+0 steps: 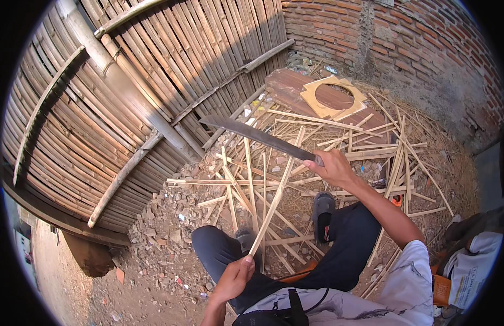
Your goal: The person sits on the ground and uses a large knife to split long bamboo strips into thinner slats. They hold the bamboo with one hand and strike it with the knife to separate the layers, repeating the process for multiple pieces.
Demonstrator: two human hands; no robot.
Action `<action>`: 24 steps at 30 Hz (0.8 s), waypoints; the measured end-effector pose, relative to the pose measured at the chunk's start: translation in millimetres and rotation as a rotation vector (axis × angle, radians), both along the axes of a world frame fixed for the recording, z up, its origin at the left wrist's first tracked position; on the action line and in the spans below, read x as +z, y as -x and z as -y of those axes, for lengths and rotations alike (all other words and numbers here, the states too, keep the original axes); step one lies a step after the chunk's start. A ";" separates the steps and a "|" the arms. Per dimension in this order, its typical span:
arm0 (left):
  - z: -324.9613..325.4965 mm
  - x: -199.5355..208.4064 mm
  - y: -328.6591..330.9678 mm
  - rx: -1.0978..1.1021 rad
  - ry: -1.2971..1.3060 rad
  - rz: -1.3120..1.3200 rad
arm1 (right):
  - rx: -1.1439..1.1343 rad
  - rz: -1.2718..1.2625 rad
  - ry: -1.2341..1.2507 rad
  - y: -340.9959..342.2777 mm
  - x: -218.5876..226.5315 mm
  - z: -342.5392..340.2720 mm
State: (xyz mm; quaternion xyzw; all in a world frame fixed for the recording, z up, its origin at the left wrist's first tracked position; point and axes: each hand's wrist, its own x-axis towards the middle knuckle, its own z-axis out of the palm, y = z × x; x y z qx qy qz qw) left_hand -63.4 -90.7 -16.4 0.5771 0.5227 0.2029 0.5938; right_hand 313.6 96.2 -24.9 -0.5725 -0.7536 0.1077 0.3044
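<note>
Two hands are working here, each closed on its own object. The right hand (334, 167) is gripping a machete (263, 138) by its handle end, fingers wrapped round. The machete's long axis is running obliquely across the view, its dark blade pointing to the upper left, toward the bamboo wall (154, 65). The left hand (235, 280) is clamping the near end of a pale bamboo strip (275, 195), thumb along it. That strip is extending above the ground between the knees, its long axis slanting away from the person and slightly rightward. Blade and strip are crossing in view near the strip's far end; contact cannot be determined. Loose strips (249, 179) are lying beyond in many directions. A board with a round hole (313, 99) is resting on a brown panel (284, 84) near the brick wall (415, 49).
</note>
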 end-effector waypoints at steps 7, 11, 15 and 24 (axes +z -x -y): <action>17.9 28.4 55.1 0.073 -0.110 -0.231 | -0.390 -0.991 0.492 -75.6 1.8 -39.5; -26.9 66.2 83.9 0.223 -0.422 -0.546 | -0.284 -1.272 0.474 -55.4 10.6 -24.6; -101.5 96.4 119.9 0.274 -0.856 -0.649 | -0.213 -1.375 0.496 -38.7 33.4 -1.1; -195.8 58.6 41.3 -0.007 -0.995 -0.505 | -0.053 -1.466 0.116 -4.4 66.6 29.6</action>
